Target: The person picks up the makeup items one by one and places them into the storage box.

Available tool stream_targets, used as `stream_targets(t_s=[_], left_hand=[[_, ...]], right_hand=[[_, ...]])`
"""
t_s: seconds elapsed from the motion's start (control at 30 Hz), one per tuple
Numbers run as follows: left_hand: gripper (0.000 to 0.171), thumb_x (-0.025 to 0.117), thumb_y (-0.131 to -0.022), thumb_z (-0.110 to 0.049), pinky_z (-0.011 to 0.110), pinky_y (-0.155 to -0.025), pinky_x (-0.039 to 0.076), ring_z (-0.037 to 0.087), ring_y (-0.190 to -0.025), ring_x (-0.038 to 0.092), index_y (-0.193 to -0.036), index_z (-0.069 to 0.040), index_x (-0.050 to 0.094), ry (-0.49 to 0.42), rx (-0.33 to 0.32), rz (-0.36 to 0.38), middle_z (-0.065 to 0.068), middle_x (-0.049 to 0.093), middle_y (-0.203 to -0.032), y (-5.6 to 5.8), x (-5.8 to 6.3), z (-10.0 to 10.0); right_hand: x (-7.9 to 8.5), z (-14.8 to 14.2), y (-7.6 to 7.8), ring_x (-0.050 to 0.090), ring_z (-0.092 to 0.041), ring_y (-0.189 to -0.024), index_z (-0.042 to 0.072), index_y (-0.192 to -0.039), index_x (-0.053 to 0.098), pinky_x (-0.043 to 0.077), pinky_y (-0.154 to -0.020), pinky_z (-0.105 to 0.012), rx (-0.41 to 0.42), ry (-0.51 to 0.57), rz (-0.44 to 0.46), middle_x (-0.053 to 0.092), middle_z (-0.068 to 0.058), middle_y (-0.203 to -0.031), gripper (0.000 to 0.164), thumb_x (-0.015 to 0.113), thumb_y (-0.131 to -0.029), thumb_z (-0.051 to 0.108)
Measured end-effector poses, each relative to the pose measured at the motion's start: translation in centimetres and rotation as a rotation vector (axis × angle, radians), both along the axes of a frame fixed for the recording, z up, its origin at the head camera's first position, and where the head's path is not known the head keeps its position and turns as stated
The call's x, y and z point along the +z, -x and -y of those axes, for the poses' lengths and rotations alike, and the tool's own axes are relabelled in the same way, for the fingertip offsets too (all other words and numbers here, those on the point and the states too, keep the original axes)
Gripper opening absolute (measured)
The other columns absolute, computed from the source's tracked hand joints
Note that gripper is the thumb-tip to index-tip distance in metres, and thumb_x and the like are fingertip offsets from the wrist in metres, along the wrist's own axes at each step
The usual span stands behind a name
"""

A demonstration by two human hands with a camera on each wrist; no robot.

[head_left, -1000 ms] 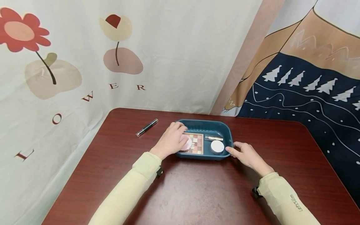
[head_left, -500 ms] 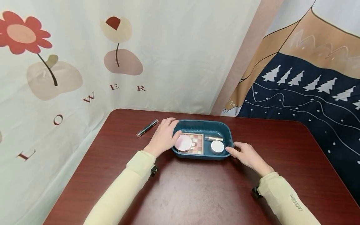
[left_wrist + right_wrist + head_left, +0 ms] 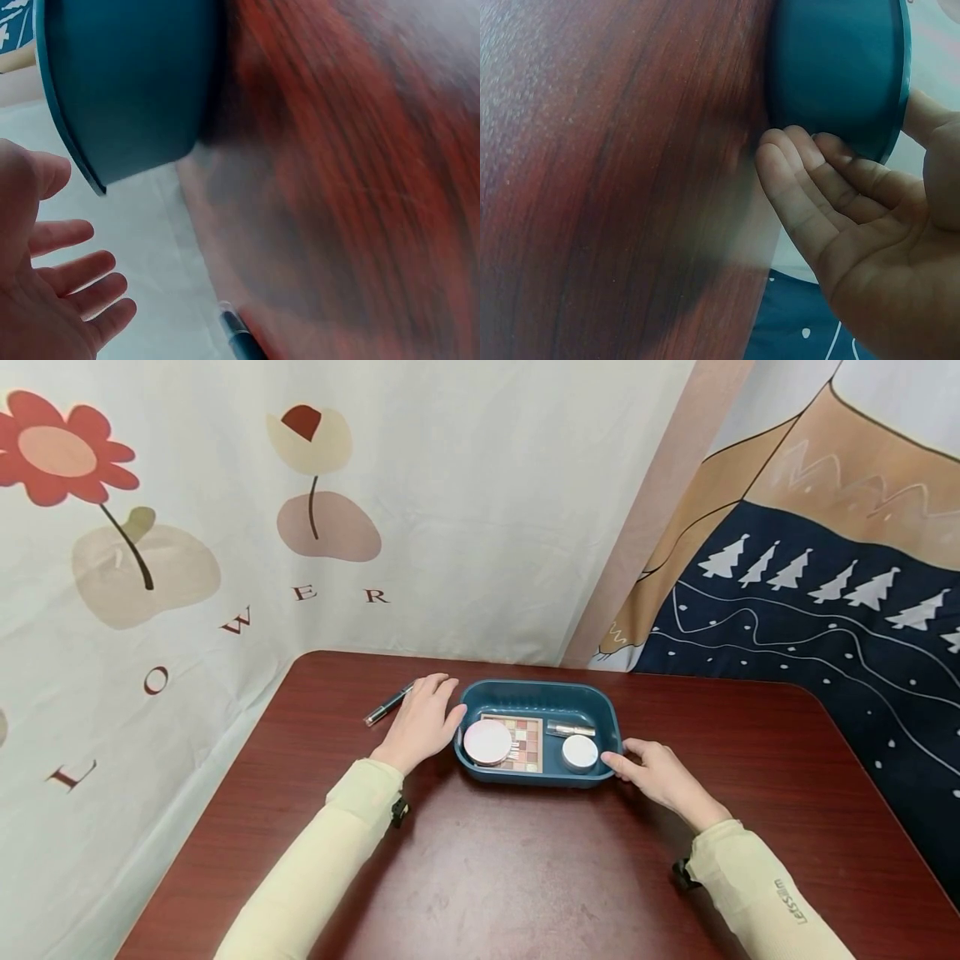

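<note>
A blue plastic tray (image 3: pixel 536 779) lies on the table in the head view. In it are an eyeshadow palette (image 3: pixel 531 745), a round pinkish-white compact (image 3: pixel 487 742) partly over the palette, a white-lidded round case (image 3: pixel 580 750) and a slim shiny tube (image 3: pixel 572 728). Just left of the tray hovers my left hand (image 3: pixel 418 722), fingers loosely extended and holding nothing; the left wrist view shows it apart from the tray wall (image 3: pixel 135 82). My right hand (image 3: pixel 663 778) holds the tray's right end, thumb at the rim and fingers (image 3: pixel 787 176) against the outer wall.
A dark double-ended pen-like stick (image 3: pixel 384 710) lies left of the tray, its far end partly behind my left hand. The reddish-brown table (image 3: pixel 510 868) reaches back to a white printed curtain (image 3: pixel 480 527) and a dark blue printed cloth (image 3: pixel 787 602) at the right.
My left hand has come away from over the compact and moved left, out of the tray. The compact stays on the palette. My right hand has kept its place at the tray.
</note>
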State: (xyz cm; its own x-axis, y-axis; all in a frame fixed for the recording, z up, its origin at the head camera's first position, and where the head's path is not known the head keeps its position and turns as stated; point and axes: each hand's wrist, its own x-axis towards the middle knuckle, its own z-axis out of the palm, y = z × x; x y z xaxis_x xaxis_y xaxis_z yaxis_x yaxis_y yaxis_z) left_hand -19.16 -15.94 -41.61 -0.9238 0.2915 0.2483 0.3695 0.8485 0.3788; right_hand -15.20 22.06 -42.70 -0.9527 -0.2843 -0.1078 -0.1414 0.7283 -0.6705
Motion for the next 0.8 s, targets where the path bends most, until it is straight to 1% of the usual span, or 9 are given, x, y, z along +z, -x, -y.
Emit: stream_targets(t_s=[0.17, 0.3, 0.63, 0.8], left_hand=[[0.051, 0.057, -0.106, -0.026, 0.057, -0.115, 0.035, 0.042, -0.141, 0.041, -0.147, 0.003, 0.051, 0.026, 0.051, 0.036, 0.024, 0.047, -0.151, 0.3, -0.4, 0.9], [0.049, 0.056, -0.106, -0.024, 0.059, -0.113, 0.035, 0.044, -0.14, 0.041, -0.146, 0.004, 0.052, 0.037, 0.082, 0.04, 0.026, 0.046, -0.151, 0.7, -0.5, 1.6], [0.048, 0.056, -0.105, -0.021, 0.061, -0.113, 0.034, 0.046, -0.14, 0.039, -0.145, 0.006, 0.052, 0.023, 0.132, 0.061, 0.028, 0.046, -0.151, 1.2, -0.9, 3.1], [0.046, 0.055, -0.104, -0.019, 0.062, -0.111, 0.034, 0.047, -0.139, 0.04, -0.142, 0.006, 0.054, 0.031, 0.146, 0.066, 0.029, 0.046, -0.149, 1.6, -1.4, 4.0]], right_hand=[[0.0, 0.0, 0.0, 0.06, -0.016, -0.076, 0.003, -0.104, 0.069, 0.05, -0.073, -0.035, -0.001, 0.001, -0.002, 0.067, -0.004, -0.079, 0.035, 0.065, -0.102, 0.038], [0.0, 0.0, 0.0, 0.06, -0.016, -0.076, 0.003, -0.104, 0.069, 0.05, -0.073, -0.035, -0.001, 0.0, -0.001, 0.067, -0.004, -0.079, 0.035, 0.065, -0.102, 0.038], [0.0, 0.0, 0.0, 0.06, -0.017, -0.076, 0.002, -0.105, 0.069, 0.049, -0.074, -0.035, -0.001, -0.003, -0.001, 0.067, -0.004, -0.079, 0.035, 0.065, -0.102, 0.037], [0.0, 0.0, 0.1, 0.061, -0.017, -0.077, 0.002, -0.105, 0.069, 0.05, -0.074, -0.035, -0.003, -0.002, -0.001, 0.067, -0.004, -0.079, 0.035, 0.065, -0.102, 0.036]])
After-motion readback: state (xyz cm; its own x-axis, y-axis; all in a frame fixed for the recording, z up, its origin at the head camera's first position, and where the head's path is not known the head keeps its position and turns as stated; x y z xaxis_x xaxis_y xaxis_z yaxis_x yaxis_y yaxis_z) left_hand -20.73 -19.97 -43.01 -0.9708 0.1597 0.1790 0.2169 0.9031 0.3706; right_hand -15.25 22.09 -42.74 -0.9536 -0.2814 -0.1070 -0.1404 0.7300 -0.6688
